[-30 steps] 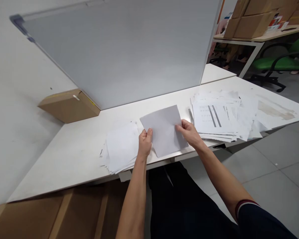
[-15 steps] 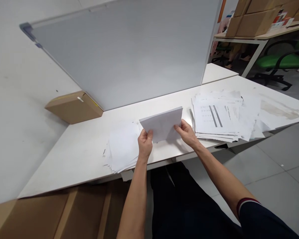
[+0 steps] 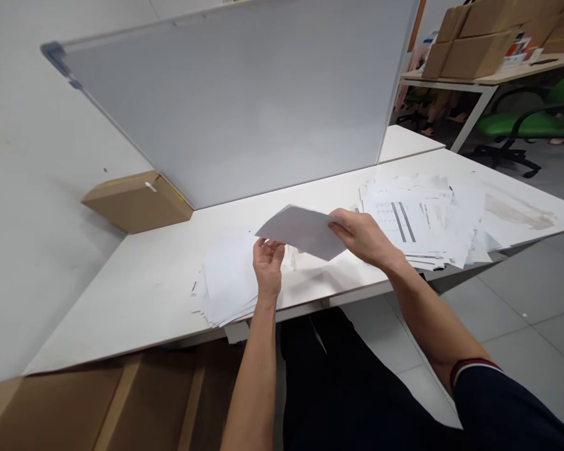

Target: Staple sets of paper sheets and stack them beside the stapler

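My right hand [image 3: 360,235] pinches the right corner of a sheet of white paper [image 3: 305,230], thumb in front. The paper is held tilted above the table and looks folded or made of more than one layer; I cannot tell which. My left hand [image 3: 267,263] is at the paper's lower left edge, its fingers loosely curled and thumb apart, not gripping it. Beside my left hand lies a pile of blank-looking white papers [image 3: 230,272]. Right of my right hand is a larger, untidy stack of printed papers [image 3: 404,219], with two dark bars on its top sheet.
A whiteboard [image 3: 244,106] stands along the back of the white table [image 3: 145,282]. A cardboard box [image 3: 138,200] sits in the left corner, and large cartons [image 3: 98,401] are below the front edge. A green chair [image 3: 526,124] and boxes [image 3: 474,53] are at the far right.
The paper has turned and tilted flatter, its left corner now pointing left. My left thumb has let go of its front, while my right hand has rotated over its right corner.
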`<state>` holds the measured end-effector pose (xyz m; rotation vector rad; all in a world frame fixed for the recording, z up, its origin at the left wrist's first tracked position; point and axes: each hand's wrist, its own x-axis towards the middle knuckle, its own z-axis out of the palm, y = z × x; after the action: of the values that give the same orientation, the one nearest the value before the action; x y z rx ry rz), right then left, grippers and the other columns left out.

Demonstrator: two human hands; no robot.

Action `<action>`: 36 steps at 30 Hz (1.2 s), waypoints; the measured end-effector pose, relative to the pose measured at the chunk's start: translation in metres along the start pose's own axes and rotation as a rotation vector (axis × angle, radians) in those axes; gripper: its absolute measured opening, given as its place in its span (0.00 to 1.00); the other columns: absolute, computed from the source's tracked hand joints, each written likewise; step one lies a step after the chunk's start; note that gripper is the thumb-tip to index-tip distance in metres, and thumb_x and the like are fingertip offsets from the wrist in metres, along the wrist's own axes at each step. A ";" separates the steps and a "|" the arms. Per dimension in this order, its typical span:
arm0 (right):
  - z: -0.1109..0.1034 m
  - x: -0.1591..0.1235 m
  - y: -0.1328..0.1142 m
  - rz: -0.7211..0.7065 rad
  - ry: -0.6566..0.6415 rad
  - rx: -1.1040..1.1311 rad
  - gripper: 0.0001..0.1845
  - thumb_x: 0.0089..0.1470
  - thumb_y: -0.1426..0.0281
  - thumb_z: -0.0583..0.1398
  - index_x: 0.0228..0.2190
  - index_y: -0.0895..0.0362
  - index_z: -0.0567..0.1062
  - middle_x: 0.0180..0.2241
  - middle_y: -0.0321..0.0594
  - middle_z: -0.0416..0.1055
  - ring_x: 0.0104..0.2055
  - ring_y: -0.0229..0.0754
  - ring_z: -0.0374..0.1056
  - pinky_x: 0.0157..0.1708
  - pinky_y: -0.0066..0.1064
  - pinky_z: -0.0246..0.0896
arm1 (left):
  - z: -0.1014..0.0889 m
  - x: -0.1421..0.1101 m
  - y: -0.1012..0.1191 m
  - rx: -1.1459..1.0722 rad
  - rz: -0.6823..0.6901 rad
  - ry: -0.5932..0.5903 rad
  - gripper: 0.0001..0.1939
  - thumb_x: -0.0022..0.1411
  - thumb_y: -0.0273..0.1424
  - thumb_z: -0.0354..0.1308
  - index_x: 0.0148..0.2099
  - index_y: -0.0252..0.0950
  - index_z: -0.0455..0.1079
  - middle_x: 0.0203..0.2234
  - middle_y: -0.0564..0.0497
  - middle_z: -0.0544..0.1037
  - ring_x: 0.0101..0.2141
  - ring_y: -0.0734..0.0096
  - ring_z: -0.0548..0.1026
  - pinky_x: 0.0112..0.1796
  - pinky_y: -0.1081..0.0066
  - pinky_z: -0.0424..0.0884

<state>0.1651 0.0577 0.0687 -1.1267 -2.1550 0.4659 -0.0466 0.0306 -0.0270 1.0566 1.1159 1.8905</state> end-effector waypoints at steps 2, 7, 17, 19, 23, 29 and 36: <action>-0.011 0.004 -0.015 -0.059 -0.085 -0.278 0.10 0.58 0.74 0.49 0.32 0.57 0.69 0.27 0.40 0.70 0.27 0.39 0.63 0.29 0.31 0.49 | -0.006 0.001 -0.005 0.079 -0.003 0.010 0.32 0.46 0.35 0.67 0.53 0.43 0.60 0.42 0.49 0.71 0.41 0.72 0.71 0.45 0.70 0.65; 0.001 0.007 -0.024 -0.183 -0.293 -0.627 0.12 0.52 0.84 0.49 0.32 0.59 0.67 0.26 0.42 0.70 0.26 0.40 0.63 0.32 0.33 0.45 | -0.019 -0.003 -0.027 0.301 -0.067 -0.019 0.34 0.42 0.32 0.69 0.53 0.42 0.63 0.48 0.47 0.70 0.46 0.68 0.70 0.46 0.70 0.64; 0.015 0.006 -0.014 -0.148 -0.410 -0.687 0.14 0.49 0.85 0.49 0.33 0.58 0.67 0.25 0.42 0.71 0.25 0.40 0.64 0.27 0.32 0.43 | -0.018 -0.008 -0.027 0.424 -0.195 -0.123 0.05 0.46 0.29 0.64 0.21 0.36 0.72 0.16 0.55 0.72 0.21 0.73 0.67 0.27 0.73 0.62; 0.004 0.006 -0.016 -0.132 -0.385 -0.633 0.11 0.53 0.82 0.49 0.31 0.58 0.68 0.21 0.40 0.68 0.22 0.39 0.61 0.26 0.31 0.43 | -0.016 -0.006 -0.019 0.376 -0.164 -0.094 0.03 0.47 0.30 0.64 0.25 0.36 0.74 0.18 0.56 0.73 0.22 0.74 0.67 0.26 0.74 0.62; -0.022 0.001 -0.010 -0.015 -0.320 -0.377 0.08 0.56 0.70 0.53 0.26 0.56 0.68 0.18 0.36 0.64 0.19 0.37 0.58 0.21 0.29 0.45 | -0.012 0.001 0.006 0.248 -0.095 -0.100 0.08 0.47 0.34 0.66 0.30 0.36 0.74 0.21 0.55 0.74 0.23 0.76 0.68 0.27 0.75 0.64; 0.001 -0.034 0.034 0.364 -0.428 0.481 0.12 0.54 0.63 0.55 0.34 0.57 0.72 0.32 0.43 0.75 0.27 0.42 0.70 0.23 0.30 0.62 | -0.010 0.011 0.001 0.295 -0.147 -0.117 0.12 0.51 0.37 0.62 0.37 0.36 0.74 0.19 0.55 0.73 0.20 0.76 0.66 0.25 0.74 0.63; 0.044 -0.077 0.060 0.701 -0.368 0.534 0.14 0.49 0.64 0.58 0.36 0.59 0.74 0.33 0.41 0.77 0.33 0.45 0.73 0.27 0.28 0.64 | -0.005 -0.003 -0.035 0.875 -0.003 -0.157 0.17 0.62 0.27 0.45 0.51 0.36 0.68 0.36 0.47 0.78 0.39 0.67 0.74 0.44 0.65 0.67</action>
<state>0.2026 0.0282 -0.0269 -1.5250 -1.6755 1.5571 -0.0448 0.0399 -0.0610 1.6123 1.9014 1.2596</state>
